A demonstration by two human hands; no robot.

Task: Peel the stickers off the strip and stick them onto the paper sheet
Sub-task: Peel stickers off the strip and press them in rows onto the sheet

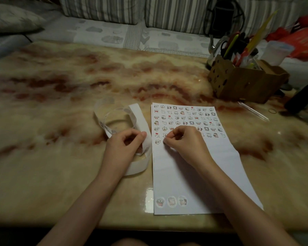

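1. Cardboard box (238, 82) at the far right of the table (60, 107): open top, stuffed with pens, scissors and a yellow strip, all standing upright or leaning.
2. Clear plastic cup (277, 52) just behind the box; contents unreadable.
3. Paper sheet (194, 178) lies flat in front of the person. Its long axis runs away from the near table edge, with the far end leaning slightly left.
4. The far half of the sheet carries six full rows of small stickers (185, 118) and the start of a seventh. Three larger ones (172, 201) sit in the near left corner.
5. Sticker strip (137, 112) sits left of the sheet as a loose loop standing on edge (no single heading). Its near part touches the sheet's left edge.
6. Left hand (126, 144): fingers curled, pinching the strip just beside the sheet.
7. Right hand (183, 142): fingers curled and bunched, tips down on the sheet at the seventh row. A dark speck shows at the tip; can't tell if a sticker is pinched.
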